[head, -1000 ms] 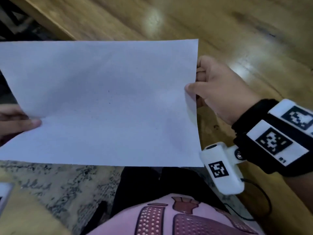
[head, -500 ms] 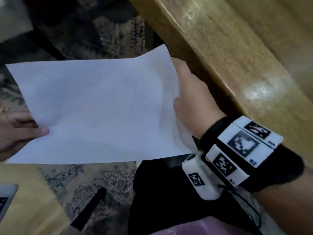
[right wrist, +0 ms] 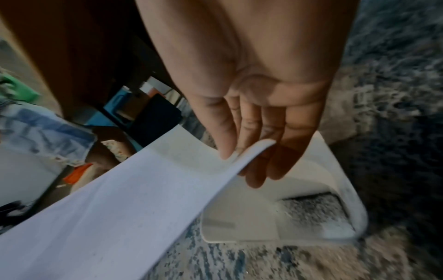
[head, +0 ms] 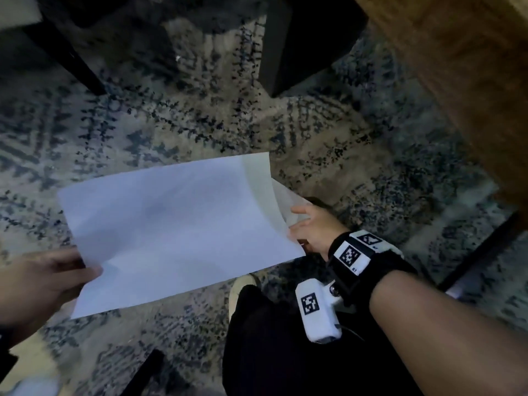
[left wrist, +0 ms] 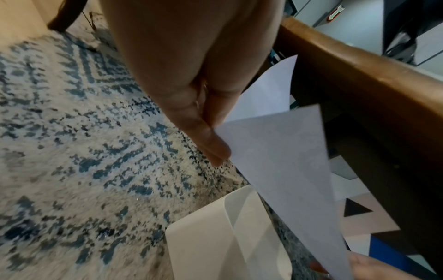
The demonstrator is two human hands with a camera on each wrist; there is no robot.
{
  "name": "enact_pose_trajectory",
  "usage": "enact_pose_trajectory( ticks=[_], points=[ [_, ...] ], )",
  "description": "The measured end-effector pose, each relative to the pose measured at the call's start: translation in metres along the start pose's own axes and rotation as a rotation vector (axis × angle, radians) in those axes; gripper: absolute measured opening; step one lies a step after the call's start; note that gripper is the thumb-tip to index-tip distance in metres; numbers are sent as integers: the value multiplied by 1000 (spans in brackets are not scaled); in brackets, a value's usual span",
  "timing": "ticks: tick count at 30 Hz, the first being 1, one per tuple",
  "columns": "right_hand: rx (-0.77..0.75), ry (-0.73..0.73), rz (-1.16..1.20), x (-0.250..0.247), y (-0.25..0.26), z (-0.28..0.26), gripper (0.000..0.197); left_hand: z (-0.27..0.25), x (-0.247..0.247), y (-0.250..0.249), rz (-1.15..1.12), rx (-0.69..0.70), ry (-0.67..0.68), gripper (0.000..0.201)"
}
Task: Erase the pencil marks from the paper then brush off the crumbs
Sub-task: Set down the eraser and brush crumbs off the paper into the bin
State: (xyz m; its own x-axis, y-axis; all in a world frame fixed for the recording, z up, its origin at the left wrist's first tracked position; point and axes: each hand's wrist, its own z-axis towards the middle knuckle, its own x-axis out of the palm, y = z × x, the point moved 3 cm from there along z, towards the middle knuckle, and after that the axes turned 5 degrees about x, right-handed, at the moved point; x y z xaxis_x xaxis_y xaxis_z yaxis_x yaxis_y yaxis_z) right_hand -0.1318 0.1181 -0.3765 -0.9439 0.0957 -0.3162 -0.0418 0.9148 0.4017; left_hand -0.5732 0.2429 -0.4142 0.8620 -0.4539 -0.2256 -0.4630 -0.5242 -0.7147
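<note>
Right at the fingertips, the left hand pinches one short edge of the plain white sheet of paper: its thumb lies flat on top of the sheet and its fingers run straight along the underside. At the opposite edge the right hand also grips the paper, thumb on one face and the nearly straight fingers on the other, so that this edge bends and curls upward. Between the two hands the sheet hangs in the air, off the table, tilted and bowed, with its upper face looking blank from the head view; marks or crumbs cannot be made out. Just below the right hand stands a white rectangular plastic bin, open at the top, and the curled edge of the paper hangs over it. Underneath lies a beige rug with a dark blue speckled pattern. A brown wooden table edge runs along the upper right.
</note>
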Motion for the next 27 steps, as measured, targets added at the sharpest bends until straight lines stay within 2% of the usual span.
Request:
enact_pose_trajectory(
  ticks=[1,2,3,5,8,11,15,17,21,27],
  points=[
    [4,10,-5,3,-5,9,61,-27,38,-50,55,-8,23,17],
    [2,10,-18,8,-10,22,61,-31,52,-63,30,-2,48,15],
    [1,3,-33,11,-15,31,60,-31,63,-66,16,8,1,21],
    [-15,-17,-55,16,-20,49,59,-23,74,-59,18,-72,17,36],
    [-42,-38,-123,22,-23,68,57,-10,84,-48,-32,-170,70,39],
    [-74,-90,-229,24,-23,85,55,-6,104,-53,-41,-134,104,41],
    [-147,-136,-461,23,-21,93,52,-24,133,-76,-61,-23,40,33],
    [-221,-98,-547,28,-20,88,54,-33,145,-84,-51,17,35,31],
    [-312,84,-655,49,-27,73,57,-42,162,-97,-6,52,3,35],
    [-334,248,-482,67,-22,43,57,-49,172,-110,-7,48,-16,31]
  ],
)
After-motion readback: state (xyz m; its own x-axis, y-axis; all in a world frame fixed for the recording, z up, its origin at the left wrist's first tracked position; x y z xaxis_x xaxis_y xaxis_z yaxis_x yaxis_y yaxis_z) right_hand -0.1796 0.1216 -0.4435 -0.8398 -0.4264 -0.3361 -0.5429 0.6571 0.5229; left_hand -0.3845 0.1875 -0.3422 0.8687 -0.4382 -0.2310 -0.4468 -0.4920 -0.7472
